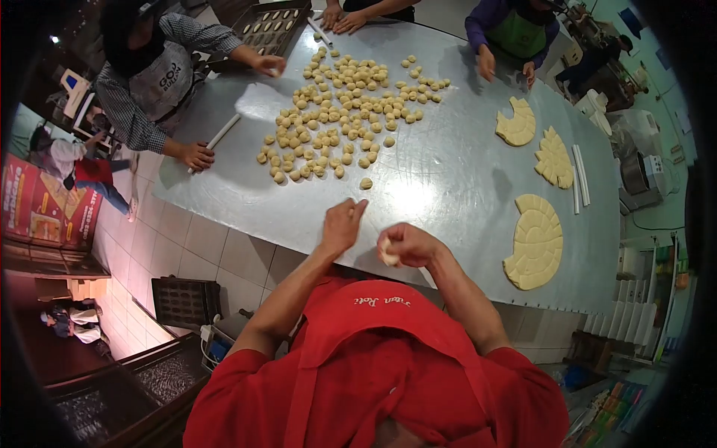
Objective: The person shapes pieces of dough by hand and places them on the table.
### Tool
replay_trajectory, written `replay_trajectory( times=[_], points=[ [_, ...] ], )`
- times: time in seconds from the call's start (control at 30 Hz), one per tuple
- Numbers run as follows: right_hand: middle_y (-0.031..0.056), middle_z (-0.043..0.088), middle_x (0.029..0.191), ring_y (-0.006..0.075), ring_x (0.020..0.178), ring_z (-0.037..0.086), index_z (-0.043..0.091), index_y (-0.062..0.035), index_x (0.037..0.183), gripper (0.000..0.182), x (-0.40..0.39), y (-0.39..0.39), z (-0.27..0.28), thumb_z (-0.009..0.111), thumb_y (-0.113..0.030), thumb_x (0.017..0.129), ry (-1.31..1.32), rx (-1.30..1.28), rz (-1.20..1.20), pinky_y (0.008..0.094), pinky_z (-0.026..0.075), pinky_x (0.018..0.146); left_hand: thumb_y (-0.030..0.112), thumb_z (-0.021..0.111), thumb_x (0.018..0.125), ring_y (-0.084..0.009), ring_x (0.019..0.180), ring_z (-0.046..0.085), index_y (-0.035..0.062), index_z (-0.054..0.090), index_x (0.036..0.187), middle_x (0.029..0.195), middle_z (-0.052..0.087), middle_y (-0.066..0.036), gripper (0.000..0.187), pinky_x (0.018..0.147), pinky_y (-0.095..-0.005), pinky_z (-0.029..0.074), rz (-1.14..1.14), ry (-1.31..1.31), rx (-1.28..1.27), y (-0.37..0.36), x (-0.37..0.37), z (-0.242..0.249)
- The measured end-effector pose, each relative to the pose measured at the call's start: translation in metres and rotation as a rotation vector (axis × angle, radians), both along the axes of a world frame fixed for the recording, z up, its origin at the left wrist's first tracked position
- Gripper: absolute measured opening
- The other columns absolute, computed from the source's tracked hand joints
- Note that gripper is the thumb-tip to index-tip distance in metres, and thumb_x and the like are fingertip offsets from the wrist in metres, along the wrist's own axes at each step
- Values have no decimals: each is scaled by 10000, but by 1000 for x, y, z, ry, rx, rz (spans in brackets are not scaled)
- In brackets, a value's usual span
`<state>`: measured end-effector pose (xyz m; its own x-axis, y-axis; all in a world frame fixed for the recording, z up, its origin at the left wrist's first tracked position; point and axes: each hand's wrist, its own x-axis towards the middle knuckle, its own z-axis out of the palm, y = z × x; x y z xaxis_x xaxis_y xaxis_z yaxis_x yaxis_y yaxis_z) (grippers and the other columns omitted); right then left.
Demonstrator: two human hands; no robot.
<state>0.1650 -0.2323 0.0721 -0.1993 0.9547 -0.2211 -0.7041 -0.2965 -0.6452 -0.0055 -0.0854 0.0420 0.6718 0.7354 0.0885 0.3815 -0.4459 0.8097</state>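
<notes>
My right hand point(411, 245) is closed around a small piece of dough point(388, 252) just above the near edge of the metal table point(448, 201). To its left, my left hand point(343, 226) is over the table with its index finger stretched forward and nothing visible in it; its other fingers are partly hidden. Just beyond that fingertip lies a single dough ball point(365, 183). Farther off, many small dough balls point(328, 116) are spread across the middle and back of the table.
On the right lie scored dough sheets point(534, 243), with pieces gone, beside two white rods point(580, 178). At the left, a person's hand point(196, 156) is by a white rolling pin point(224, 132). Other people stand across the table. A moulded tray point(272, 30) holds dough pieces.
</notes>
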Motion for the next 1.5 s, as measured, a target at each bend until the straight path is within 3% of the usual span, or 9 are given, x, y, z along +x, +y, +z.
replay_trajectory(
  times=[0.07,0.23,0.3,0.47,0.8,0.93,1.17,1.33,1.5],
  points=[
    [75,744,974,144,871,700,738,21,1157,255,5,-12,21,779,-180,1004,-439,-57,248,293,584,759,357,573,1105,-438,837,655,35,647,956,840,670,-196,362,766,-550,499,224,126,307,21,-24,-26],
    [106,757,997,207,914,712,733,16,1121,249,17,-68,-33,762,-171,960,-1214,-364,-377,355,576,806,193,608,1039,-419,1031,631,79,644,1198,1099,672,-198,199,889,-538,488,161,266,323,53,-123,-37],
    [129,720,972,285,937,686,710,-21,1035,184,1,-87,-55,738,-105,873,-2098,-4,-550,397,549,875,167,616,1019,-417,1051,630,79,643,1236,1138,665,-192,236,918,-536,488,58,176,455,35,-121,-42],
    [146,645,881,359,896,632,669,-58,968,171,-57,-1,-66,683,-36,799,-1736,522,-329,484,518,882,53,630,921,-363,1058,639,51,657,1285,1150,647,-144,365,934,-456,511,-497,9,408,27,-30,-27],
    [169,661,955,388,858,640,700,-46,1069,182,-25,-29,-70,705,-94,893,-2036,231,-594,512,549,792,43,736,870,-339,949,637,76,693,1246,981,644,-140,380,841,-459,526,-171,-13,379,82,-112,-42],
    [213,661,1120,399,944,666,674,-25,1208,342,-83,28,-57,779,-118,897,-1531,-80,-556,450,574,855,54,733,893,-364,1173,650,49,622,1407,1220,677,-193,526,1030,-451,526,-81,-77,-95,71,-129,-18],
    [170,719,1041,372,1016,696,737,-76,1215,462,-116,210,-50,848,-274,813,-1564,248,103,457,569,908,89,690,937,-414,1285,536,31,587,1413,1405,559,-198,490,1116,-518,437,227,112,385,153,-176,-41],
    [240,672,1417,338,1255,695,416,6,1608,911,-72,288,69,830,-451,938,-1308,104,-515,419,568,1032,108,675,949,-394,1300,525,43,600,1394,1408,545,-182,456,1122,-506,428,262,190,373,149,-169,-36],
    [240,696,1356,324,1245,700,549,31,1480,710,-51,281,37,805,-361,946,-1482,37,-405,426,580,1000,109,676,948,-388,1297,526,45,601,1392,1410,543,-178,455,1119,-507,427,251,190,362,150,-168,-33]
  ],
)
